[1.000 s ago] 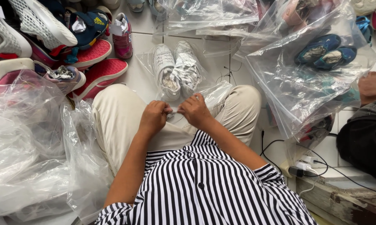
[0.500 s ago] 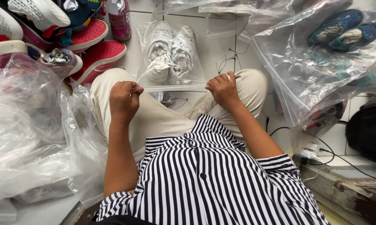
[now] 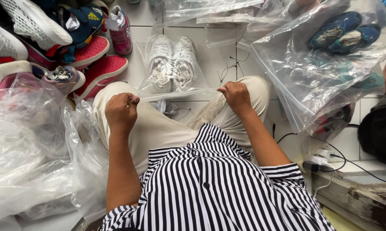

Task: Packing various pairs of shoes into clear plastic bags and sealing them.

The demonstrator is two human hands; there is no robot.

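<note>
bag point(image 3: 176, 68), clear plastic with a pair of white shoes point(image 3: 172, 62) inside, lies on the tiled floor point(image 3: 218, 60) past the knees. left hand point(image 3: 121, 112) and right hand point(image 3: 236, 95) each pinch a corner of its mouth, pulled taut. the film looks thin and slippery, the load light; the stiffer mouth edge seems the best hold.

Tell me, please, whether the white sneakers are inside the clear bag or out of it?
Inside: the white sneakers lie under the clear bag's film; left hand and right hand pinch its near edge.
</note>
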